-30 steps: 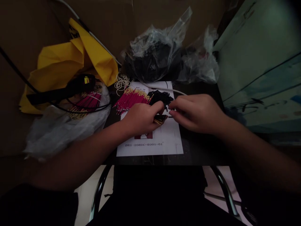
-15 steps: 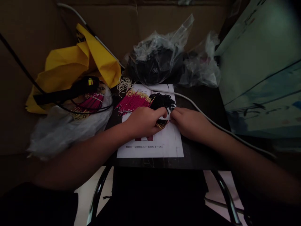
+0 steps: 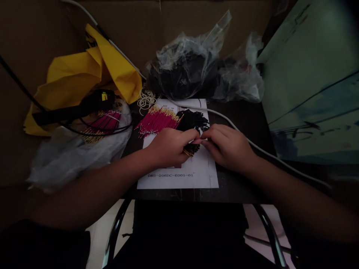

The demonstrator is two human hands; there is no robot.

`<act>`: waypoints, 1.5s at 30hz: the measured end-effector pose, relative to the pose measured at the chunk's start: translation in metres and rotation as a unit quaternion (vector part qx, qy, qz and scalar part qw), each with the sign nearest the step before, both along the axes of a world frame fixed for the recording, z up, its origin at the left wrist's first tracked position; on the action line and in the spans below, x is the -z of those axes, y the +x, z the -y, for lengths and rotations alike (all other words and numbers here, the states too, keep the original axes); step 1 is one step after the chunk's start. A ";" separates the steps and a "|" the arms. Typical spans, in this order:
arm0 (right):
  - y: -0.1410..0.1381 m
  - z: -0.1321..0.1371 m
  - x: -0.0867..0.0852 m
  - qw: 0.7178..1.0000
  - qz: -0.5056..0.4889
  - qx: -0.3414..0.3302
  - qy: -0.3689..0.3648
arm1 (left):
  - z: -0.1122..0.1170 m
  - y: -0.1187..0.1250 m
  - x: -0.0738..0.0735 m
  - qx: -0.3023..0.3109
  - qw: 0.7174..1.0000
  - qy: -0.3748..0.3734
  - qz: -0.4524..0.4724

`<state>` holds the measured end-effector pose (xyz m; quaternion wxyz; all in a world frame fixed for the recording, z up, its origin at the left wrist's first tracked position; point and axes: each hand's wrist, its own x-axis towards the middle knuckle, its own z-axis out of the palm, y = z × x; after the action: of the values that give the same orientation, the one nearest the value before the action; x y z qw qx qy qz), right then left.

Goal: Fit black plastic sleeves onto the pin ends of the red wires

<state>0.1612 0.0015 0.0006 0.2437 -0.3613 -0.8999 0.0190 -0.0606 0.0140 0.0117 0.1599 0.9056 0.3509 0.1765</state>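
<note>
Head view: left hand (image 3: 168, 147) grips a gold-tipped wire bundle (image 3: 191, 150) (thin, stiff); right hand (image 3: 228, 146): finger grip unclear.

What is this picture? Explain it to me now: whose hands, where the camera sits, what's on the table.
These are a person's bare hands, the left hand and right hand, filmed by a head-worn camera looking down. On the dark table lies a printed paper sheet holding a bundle of magenta gold-tipped pins and a heap of black pieces. The hands meet over a small gold-tipped bunch; whether they grip it is hard to tell. A yellow bag lies to the left.
</note>
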 end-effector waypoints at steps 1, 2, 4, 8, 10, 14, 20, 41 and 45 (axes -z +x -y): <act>0.001 0.000 -0.001 1.000 0.005 -0.004 -0.004 | 0.000 0.000 0.000 0.000 1.000 0.008 0.010; 0.002 0.000 -0.002 1.000 0.009 -0.008 -0.008 | 0.001 0.000 0.000 0.000 1.000 0.015 0.019; 0.004 0.001 -0.004 1.000 0.006 -0.016 -0.023 | 0.001 -0.001 0.001 0.003 0.999 0.027 0.031; 0.003 0.002 -0.007 0.996 -0.032 -0.027 -0.078 | 0.002 -0.001 0.003 0.000 0.998 0.055 0.021; 0.002 0.003 -0.007 0.994 -0.045 -0.020 -0.101 | 0.001 0.000 0.004 -0.011 0.997 0.080 -0.007; 0.004 0.007 -0.010 0.989 -0.097 -0.018 -0.107 | 0.001 0.002 0.005 -0.034 0.991 0.112 -0.070; -0.003 0.017 -0.011 0.990 -0.083 -0.083 -0.073 | 0.003 0.004 0.006 -0.040 0.985 0.142 -0.091; -0.007 0.014 -0.004 0.987 -0.089 -0.099 -0.093 | 0.004 0.006 0.006 -0.034 0.987 0.111 -0.115; -0.008 0.013 -0.004 0.972 -0.137 -0.110 -0.155 | 0.002 0.006 0.006 -0.037 0.988 0.108 -0.109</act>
<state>0.1528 -0.0110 0.0046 0.3023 -0.2875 -0.8781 0.2342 -0.0546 0.0116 0.0061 0.0156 0.9176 0.3786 0.1197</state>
